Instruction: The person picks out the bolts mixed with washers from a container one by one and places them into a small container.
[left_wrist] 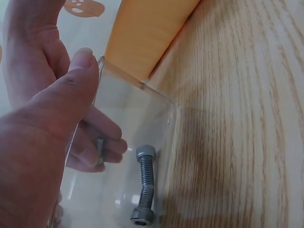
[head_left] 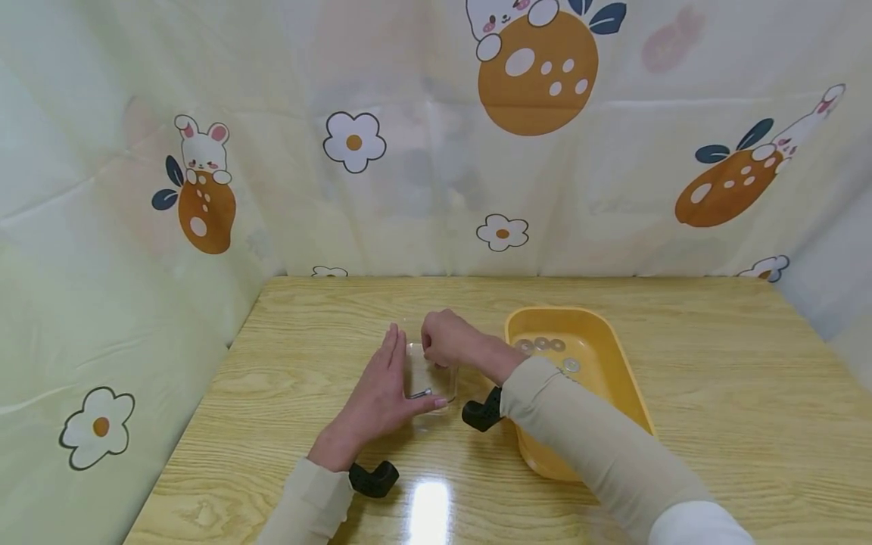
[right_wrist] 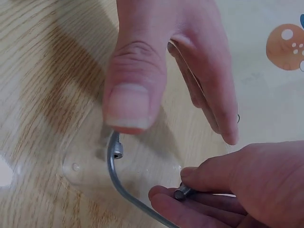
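A clear plastic box (head_left: 443,382) stands on the table between my hands. My left hand (head_left: 378,393) rests against its near left corner, fingers straight along one side and thumb (left_wrist: 78,71) lying over the rim. Inside lie two socket-head bolts, one (left_wrist: 146,164) tip to tip with the other (left_wrist: 144,204). Over the far part of the box, my right hand (head_left: 446,338) pinches a short grey bolt (right_wrist: 183,192) between thumb and fingers. Most of the held bolt is hidden by the fingers.
An orange-yellow tray (head_left: 616,356) stands right of the box, partly under my right forearm. Several washers (head_left: 571,365) lie in it. The wooden table (head_left: 306,325) ends at a patterned curtain (head_left: 422,189) behind and on the left.
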Demonstrator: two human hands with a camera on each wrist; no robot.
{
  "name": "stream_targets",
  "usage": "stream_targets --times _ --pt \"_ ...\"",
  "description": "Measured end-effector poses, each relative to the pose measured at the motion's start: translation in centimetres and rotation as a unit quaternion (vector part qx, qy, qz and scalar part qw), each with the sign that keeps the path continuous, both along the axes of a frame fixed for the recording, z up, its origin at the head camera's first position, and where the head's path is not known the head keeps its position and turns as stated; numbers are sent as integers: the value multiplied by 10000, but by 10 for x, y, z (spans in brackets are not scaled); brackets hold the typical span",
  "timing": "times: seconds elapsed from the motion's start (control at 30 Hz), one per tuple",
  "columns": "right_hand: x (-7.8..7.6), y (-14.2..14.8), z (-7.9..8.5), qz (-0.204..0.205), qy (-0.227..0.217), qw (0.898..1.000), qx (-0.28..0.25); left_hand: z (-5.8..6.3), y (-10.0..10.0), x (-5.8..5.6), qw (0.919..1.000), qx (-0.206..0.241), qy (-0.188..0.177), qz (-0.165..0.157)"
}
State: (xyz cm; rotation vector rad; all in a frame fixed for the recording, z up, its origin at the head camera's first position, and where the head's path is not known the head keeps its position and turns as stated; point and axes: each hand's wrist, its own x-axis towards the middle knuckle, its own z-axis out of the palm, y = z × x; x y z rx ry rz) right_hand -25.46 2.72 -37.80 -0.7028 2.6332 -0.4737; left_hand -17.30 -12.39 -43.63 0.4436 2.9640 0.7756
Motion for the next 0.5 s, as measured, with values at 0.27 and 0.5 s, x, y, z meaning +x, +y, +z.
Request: stream_targets --times 0.27,0.5 --pt "3 -2 2 -28 279 9995 127 3 1 1 9999 -46 96 -6" --pt "6 -2 1 -77 202 9997 128 5 1 4 9999 -141 11 -35"
